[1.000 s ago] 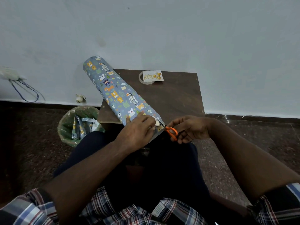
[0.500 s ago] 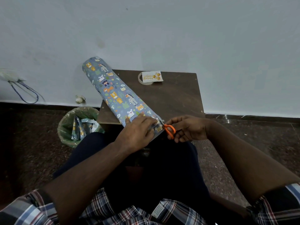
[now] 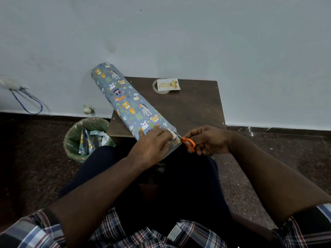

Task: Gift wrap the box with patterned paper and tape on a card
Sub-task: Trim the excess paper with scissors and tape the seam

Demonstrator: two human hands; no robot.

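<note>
A long package in blue animal-print wrapping paper point(image 3: 125, 102) lies diagonally across the small brown table point(image 3: 197, 108), its far end sticking out past the table's left corner. My left hand point(image 3: 154, 145) presses down on the paper's near end. My right hand point(image 3: 207, 140) holds orange-handled scissors point(image 3: 187, 142), whose blades touch the paper's near right edge by my left fingers. A white birthday card point(image 3: 168, 84) rests on a clear tape roll point(image 3: 157, 88) at the table's back edge. The box itself is hidden by the paper.
A green-lined bin point(image 3: 86, 138) holding paper scraps stands on the dark floor left of the table. The pale wall point(image 3: 179, 33) rises right behind the table. A white plug with a blue cable point(image 3: 26, 99) hangs at the far left. My legs sit under the table's near edge.
My right hand and the scissors have shifted slightly along the paper's near right edge. My left hand stays pressed on the paper.
</note>
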